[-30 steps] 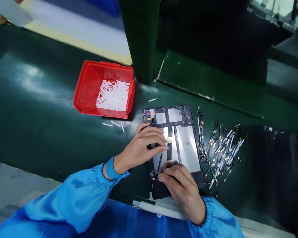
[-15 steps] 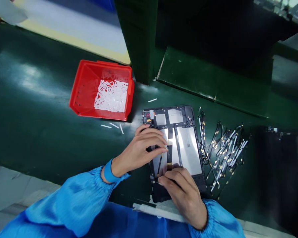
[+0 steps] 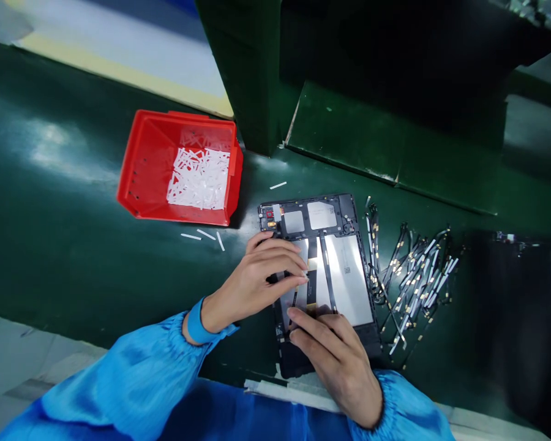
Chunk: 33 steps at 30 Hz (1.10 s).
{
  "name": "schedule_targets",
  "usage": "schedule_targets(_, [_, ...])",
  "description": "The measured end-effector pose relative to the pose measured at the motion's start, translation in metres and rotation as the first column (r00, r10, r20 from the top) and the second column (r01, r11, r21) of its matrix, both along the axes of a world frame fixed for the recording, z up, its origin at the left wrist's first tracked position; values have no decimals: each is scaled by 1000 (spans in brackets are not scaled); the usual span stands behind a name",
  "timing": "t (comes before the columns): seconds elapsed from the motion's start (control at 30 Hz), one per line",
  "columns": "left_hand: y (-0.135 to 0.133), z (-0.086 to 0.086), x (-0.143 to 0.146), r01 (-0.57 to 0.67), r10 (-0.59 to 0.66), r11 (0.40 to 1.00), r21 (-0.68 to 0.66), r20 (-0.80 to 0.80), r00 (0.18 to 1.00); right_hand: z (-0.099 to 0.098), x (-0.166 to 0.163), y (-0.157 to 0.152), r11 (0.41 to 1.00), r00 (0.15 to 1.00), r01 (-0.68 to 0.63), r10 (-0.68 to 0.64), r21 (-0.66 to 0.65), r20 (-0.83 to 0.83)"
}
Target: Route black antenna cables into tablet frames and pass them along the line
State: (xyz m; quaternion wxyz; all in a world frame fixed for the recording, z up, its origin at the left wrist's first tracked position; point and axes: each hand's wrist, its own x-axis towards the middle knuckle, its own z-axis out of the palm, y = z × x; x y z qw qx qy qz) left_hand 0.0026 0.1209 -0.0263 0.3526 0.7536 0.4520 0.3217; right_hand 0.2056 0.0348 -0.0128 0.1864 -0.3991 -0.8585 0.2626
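Note:
An opened tablet with bare metal battery faces lies on the green bench. My left hand reaches over its left side, with thumb and fingertips drawn together; a small pale bit shows at the tips, too small to name. Below them a thin black flex cable runs down towards the tablet's lower left corner. My right hand is at that corner, thumb and index finger apart, the tips at the cable's lower end. A wider black ribbon crosses the middle of the tablet.
A red bin with white strips stands at the back left. Several loose white strips lie around it. Right of the tablet is a heap of thin flex cables. A green post rises behind.
The right index finger has lifted away from the thumb, opening a gap between them. The left hand keeps its place over the tablet. The whole view has shifted slightly.

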Motion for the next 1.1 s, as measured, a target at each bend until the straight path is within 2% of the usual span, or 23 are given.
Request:
schedule_targets(0.53, [0, 0, 1, -12, 12, 1000, -10, 14, 1000, 0, -3, -1, 999, 999, 38, -38, 18, 5])
schedule_targets(0.8, [-2, -1, 1, -17, 17, 999, 27, 6, 1000, 0, -3, -1, 999, 999, 35, -35, 11, 15])
schedule_targets(0.97, [-6, 2, 3, 0, 10, 989, 149, -64, 998, 0, -2, -2, 999, 999, 37, -37, 16, 12])
schedule_targets(1.1, [-6, 1, 3, -54, 95, 973, 225, -178, 979, 3, -1, 0, 1000, 999, 26, -26, 8, 22])
